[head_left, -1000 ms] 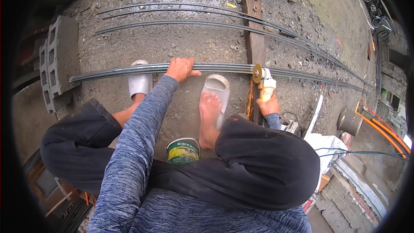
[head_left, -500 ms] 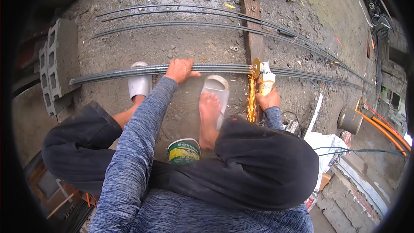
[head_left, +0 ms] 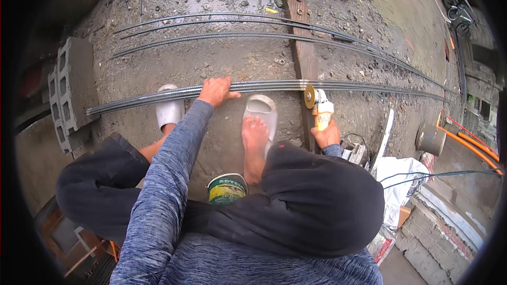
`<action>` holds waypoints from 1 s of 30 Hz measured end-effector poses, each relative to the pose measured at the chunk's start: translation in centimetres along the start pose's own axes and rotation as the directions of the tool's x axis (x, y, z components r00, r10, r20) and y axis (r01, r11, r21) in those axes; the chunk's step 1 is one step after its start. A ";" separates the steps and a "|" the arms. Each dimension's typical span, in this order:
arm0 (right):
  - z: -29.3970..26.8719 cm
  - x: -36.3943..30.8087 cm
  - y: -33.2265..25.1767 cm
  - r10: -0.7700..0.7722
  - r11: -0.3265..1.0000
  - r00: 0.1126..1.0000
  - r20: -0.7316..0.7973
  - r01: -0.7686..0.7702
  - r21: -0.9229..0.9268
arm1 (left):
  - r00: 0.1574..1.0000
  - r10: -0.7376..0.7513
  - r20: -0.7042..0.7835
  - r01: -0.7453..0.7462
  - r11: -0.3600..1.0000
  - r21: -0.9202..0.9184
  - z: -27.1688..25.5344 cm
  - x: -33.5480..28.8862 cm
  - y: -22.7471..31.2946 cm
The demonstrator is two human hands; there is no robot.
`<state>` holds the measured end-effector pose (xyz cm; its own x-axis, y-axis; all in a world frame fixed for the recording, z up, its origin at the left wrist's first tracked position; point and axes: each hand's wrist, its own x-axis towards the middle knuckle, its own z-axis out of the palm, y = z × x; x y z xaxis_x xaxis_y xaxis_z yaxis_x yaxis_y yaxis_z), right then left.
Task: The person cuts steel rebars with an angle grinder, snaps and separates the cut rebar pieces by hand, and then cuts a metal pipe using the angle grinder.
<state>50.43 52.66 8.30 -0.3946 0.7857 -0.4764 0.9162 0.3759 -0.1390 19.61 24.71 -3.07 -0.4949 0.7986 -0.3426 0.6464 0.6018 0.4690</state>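
My left hand lies closed over a bundle of ribbed steel rebar, pressing on it left of the wooden beam. The bundle runs across in front of me and rests over the brown beam. In my right hand is a yellow and silver angle grinder, gripped by its body. Its gold-coloured disc sits at the near side of the bundle, beside the beam; I cannot tell whether it touches. No sparks show. Part of my right hand's fingers is hidden behind the grinder.
More rebar rods lie farther off across the beam. Hollow concrete blocks stand at the left. A green and yellow bucket sits between my legs, near my sandalled foot. At right are a white sack, a dark cable and orange tubes.
The grinder has come back slightly toward me from the bundle, and the stream of sparks has stopped. My left hand stays on the rebar; the whole view has shifted a little.
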 end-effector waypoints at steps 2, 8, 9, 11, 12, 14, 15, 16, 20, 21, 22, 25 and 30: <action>0.6 -1.7 1.3 0.015 0.990 0.999 -0.040 -0.009 0.141 | 0.999 -0.049 0.022 0.049 0.999 0.014 0.0 -0.5 -0.1; -0.8 -5.7 4.3 0.188 0.636 0.981 0.036 -0.150 0.757 | 0.990 0.001 -0.141 0.018 0.991 0.134 -2.4 -2.4 2.9; -1.5 -6.3 4.3 0.216 0.385 0.959 0.182 -0.255 0.887 | 0.959 0.070 -0.275 -0.012 0.978 0.206 -3.1 -2.8 3.6; -2.5 -6.7 4.8 0.246 0.292 0.953 0.175 -0.245 0.925 | 0.942 0.163 -0.293 -0.109 0.975 0.191 -5.5 -3.0 7.5; -2.7 -6.6 5.1 0.224 0.154 0.950 0.219 -0.256 0.954 | 0.961 0.190 -0.200 -0.180 0.981 0.068 -6.4 -3.1 9.4; -3.2 -5.9 5.7 0.172 -0.061 0.945 0.278 -0.271 0.961 | 0.957 0.273 -0.096 -0.276 0.961 -0.030 -7.7 -3.0 14.2; -3.3 -5.5 5.8 0.155 -0.142 0.941 0.300 -0.279 0.950 | 0.971 0.227 0.074 -0.191 0.925 -0.327 -8.1 -2.9 16.9; -3.2 -5.0 5.6 0.101 -0.231 0.950 0.295 -0.266 0.936 | 0.940 0.216 0.265 -0.030 0.825 -0.565 -8.6 -3.0 19.1; -3.6 -4.4 3.2 0.011 -0.435 0.963 0.269 -0.238 0.869 | 0.825 0.456 0.333 -0.194 0.783 -0.591 -8.7 -3.2 25.2; -4.1 -4.6 1.7 -0.003 -0.458 0.971 0.239 -0.214 0.863 | 0.815 0.464 0.349 -0.214 0.799 -0.562 -8.4 -3.4 25.6; -4.7 -5.1 0.7 0.010 -0.472 0.976 0.219 -0.188 0.861 | 0.805 0.482 0.346 -0.194 0.765 -0.615 -7.8 -3.7 26.0; -4.5 -5.4 -0.5 -0.046 -0.533 0.986 0.161 -0.160 0.830 | 0.799 0.474 0.370 -0.138 0.743 -0.655 -8.0 -5.0 27.5; -3.7 -6.0 0.2 -0.074 -0.654 0.984 0.163 -0.171 0.737 | 0.813 0.482 0.327 -0.089 0.658 -0.747 -6.4 -5.3 26.9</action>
<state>52.74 49.83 14.32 -0.4447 0.6652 -0.5998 -0.4799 -0.7424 -0.4675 35.89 36.66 16.60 0.0989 0.9425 -0.3191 0.0358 0.3171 0.9477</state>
